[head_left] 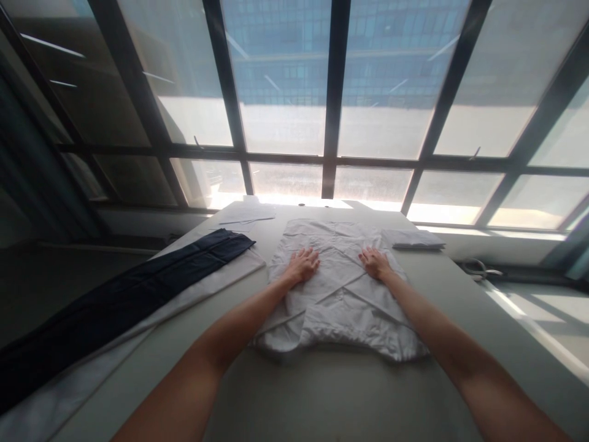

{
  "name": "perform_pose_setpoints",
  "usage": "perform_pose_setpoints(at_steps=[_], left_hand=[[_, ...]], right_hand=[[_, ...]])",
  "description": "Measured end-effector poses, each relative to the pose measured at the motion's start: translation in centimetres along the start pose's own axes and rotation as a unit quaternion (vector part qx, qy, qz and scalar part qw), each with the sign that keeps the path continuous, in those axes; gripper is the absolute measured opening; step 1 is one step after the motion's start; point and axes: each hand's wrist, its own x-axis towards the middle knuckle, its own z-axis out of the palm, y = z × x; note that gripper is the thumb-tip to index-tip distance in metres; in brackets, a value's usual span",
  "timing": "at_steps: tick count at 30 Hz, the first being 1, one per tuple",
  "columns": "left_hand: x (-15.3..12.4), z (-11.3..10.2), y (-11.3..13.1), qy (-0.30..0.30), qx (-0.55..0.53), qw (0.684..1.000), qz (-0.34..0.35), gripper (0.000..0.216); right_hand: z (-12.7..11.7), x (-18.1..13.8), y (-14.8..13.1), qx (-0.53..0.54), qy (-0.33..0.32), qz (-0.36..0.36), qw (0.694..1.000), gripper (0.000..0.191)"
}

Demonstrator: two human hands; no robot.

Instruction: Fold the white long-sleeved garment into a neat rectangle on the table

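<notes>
While leaning in over a white table (pixel 437 273) toward tall, dark-framed windows (pixel 285 123), resting the left hand (pixel 304 265) and the right hand (pixel 376 264), both unclenched, palm-down and fingers extended, on one white garment (pixel 340 294), spread out and creased midway between the table's left and right edges. Facing bright sunlight along the far edge, with a blue-glazed building (pixel 391 61) beyond the panes and dark curtains (pixel 46 166) to both sides. Count one navy garment (pixel 138 294) laid lengthwise over the left edge, on top of one pale cloth (pixel 221 279). Count one folded white bundle (pixel 414 238) by the right edge, toward the far right corner. Find thin white sheets (pixel 248 215) near the far left corner, overlapping too much to number. See two small dark spots (pixel 302 204) near the far edge. Past the right edge, spot one pale looped object (pixel 478 269). Cannot tell whether the sheets bear writing.
</notes>
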Motion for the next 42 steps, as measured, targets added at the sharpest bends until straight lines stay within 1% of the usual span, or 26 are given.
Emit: perform_pose_setpoints(at_steps=[3,6,7,9,11,14,16,18,20,22,24,29,33,36,42], left_hand=[[-0.4,-0.4,0.4,0.036,-0.006,0.999,0.001,0.045],[-0.8,-1.1,0.9,0.055,-0.001,0.998,0.0,0.041],[-1.0,-1.4,1.1,0.059,0.0,0.998,0.003,0.04],[-1.5,-2.0,1.7,0.066,0.003,0.998,0.012,0.04],[-2.5,-2.4,2.5,0.066,0.003,0.997,0.029,0.04],[-5.5,-2.5,4.0,0.04,-0.018,0.996,0.081,0.042],[-8.4,-2.1,5.0,0.001,-0.043,0.991,0.126,0.049],[-11.6,-1.5,5.7,-0.04,-0.058,0.984,0.166,0.055],[-14.3,-1.0,6.1,-0.057,-0.058,0.98,0.18,0.059],[-16.0,-0.6,6.2,-0.057,-0.056,0.981,0.175,0.059],[-16.6,-0.5,6.1,-0.056,-0.058,0.983,0.167,0.056],[-16.3,-0.8,6.3,-0.056,-0.059,0.984,0.156,0.054],[-16.3,-1.1,6.5,-0.046,-0.058,0.984,0.162,0.052],[-16.4,-1.2,6.5,-0.044,-0.06,0.983,0.166,0.052],[-16.4,-0.9,6.3,-0.032,-0.062,0.982,0.175,0.051]], right_hand=[[-0.3,-0.7,-0.5,0.006,0.026,-0.006,1.0,0.049],[-0.7,-1.9,-1.9,0.002,0.064,0.039,0.997,0.046],[-0.8,-2.5,-2.6,0.0,0.08,0.043,0.996,0.046],[-0.9,-4.4,-4.3,0.003,0.099,0.008,0.995,0.045],[-1.0,-7.0,-5.7,0.012,0.095,-0.062,0.993,0.044],[-0.6,-11.5,-6.7,0.036,0.08,-0.122,0.989,0.043],[0.0,-14.2,-6.6,0.055,0.064,-0.144,0.986,0.042],[0.4,-16.1,-6.2,0.072,0.05,-0.152,0.984,0.044],[0.7,-17.1,-6.0,0.081,0.04,-0.149,0.985,0.047],[0.7,-17.5,-6.0,0.083,0.033,-0.142,0.986,0.05],[0.4,-17.5,-6.2,0.08,0.028,-0.135,0.987,0.05],[0.0,-17.3,-6.4,0.084,0.027,-0.133,0.987,0.049],[0.3,-17.2,-6.0,0.089,0.033,-0.15,0.984,0.048],[0.5,-17.0,-5.7,0.101,0.034,-0.15,0.983,0.048],[0.9,-16.6,-5.2,0.107,0.034,-0.161,0.981,0.047]])
